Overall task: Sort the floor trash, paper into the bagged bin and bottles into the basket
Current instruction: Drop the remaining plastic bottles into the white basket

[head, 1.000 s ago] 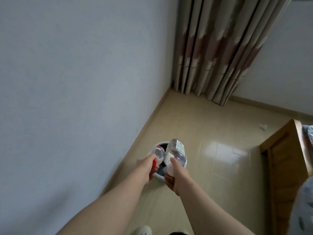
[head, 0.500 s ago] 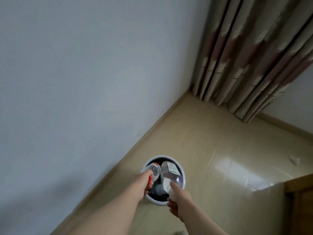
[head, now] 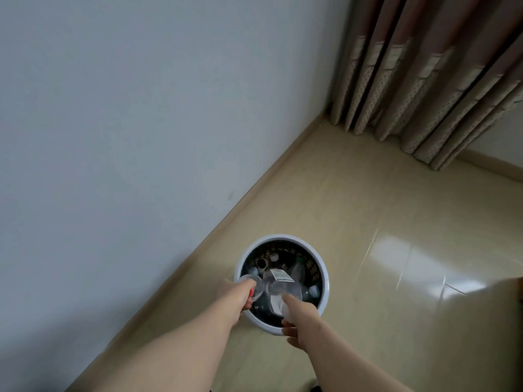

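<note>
- Grey wall (head: 127,123) fills the left; beige tile floor (head: 368,207) runs along it to the curtain (head: 424,80) at back R.
- Round basket (head: 327,281), white rim, dark woven inside, stands on the floor near the wall; several loose bottles (head: 312,291) lie in it.
- L hand (head: 236,297) grips small clear bottle (head: 252,284), red bit by the fingers, over basket's near-left rim.
- R hand (head: 301,321) grips bigger clear bottle (head: 280,284) w/ white label, over basket's opening.

1. A round, white-rimmed basket (head: 326,278) is set on the floor (head: 368,216), with several bottles (head: 297,269) lying inside.
2. A red-trimmed clear bottle (head: 252,284) is held over its rim.
3. A white-labelled clear bottle (head: 280,288) is held tilted above it.
</note>
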`<state>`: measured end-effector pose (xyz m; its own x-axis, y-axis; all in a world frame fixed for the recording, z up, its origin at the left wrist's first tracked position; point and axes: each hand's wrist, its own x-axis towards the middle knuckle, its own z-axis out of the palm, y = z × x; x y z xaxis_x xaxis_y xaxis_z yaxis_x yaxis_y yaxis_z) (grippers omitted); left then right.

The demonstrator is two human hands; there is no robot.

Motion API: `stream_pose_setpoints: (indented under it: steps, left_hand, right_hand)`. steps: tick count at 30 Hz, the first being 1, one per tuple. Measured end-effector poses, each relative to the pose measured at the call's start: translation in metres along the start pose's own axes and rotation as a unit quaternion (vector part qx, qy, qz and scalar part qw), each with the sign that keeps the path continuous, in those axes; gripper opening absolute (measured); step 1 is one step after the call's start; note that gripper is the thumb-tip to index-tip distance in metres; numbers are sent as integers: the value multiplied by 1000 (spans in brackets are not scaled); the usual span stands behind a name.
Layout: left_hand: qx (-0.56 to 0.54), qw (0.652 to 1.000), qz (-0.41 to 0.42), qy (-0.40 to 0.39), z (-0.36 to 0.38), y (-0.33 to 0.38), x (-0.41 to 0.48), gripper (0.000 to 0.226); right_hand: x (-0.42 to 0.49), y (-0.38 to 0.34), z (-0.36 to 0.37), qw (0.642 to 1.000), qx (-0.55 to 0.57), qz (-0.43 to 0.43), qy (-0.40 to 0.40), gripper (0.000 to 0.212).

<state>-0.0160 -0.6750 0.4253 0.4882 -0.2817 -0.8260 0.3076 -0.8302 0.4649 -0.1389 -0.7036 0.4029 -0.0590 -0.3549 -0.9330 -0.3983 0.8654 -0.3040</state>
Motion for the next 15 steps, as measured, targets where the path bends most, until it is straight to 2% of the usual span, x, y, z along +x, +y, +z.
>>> stream_pose_setpoints:
  steps: [3, 7, 10, 13, 15]
  left_hand:
    - [18, 1000, 5, 0, 6, -10, 14, 26]
    - [18, 999, -12, -28, 13, -10, 14, 13]
    - [7, 1000, -10, -23, 16, -4, 8, 21]
    - [-10, 1000, -9, -27, 17, 3, -6, 27]
    - [-19, 999, -12, -27, 14, 10, -21, 28]
  right_hand:
    - [12, 0, 3, 1000, -11, 10, 3, 31]
    - [17, -6, 3, 1000, 15, -3, 6, 38]
    - [12, -11, -1, 997, 58, -53, 8, 29]
    - [1, -18, -7, 996, 47, -71, 11, 39]
    - [-13, -24, -12, 997, 37, -70, 7, 27]
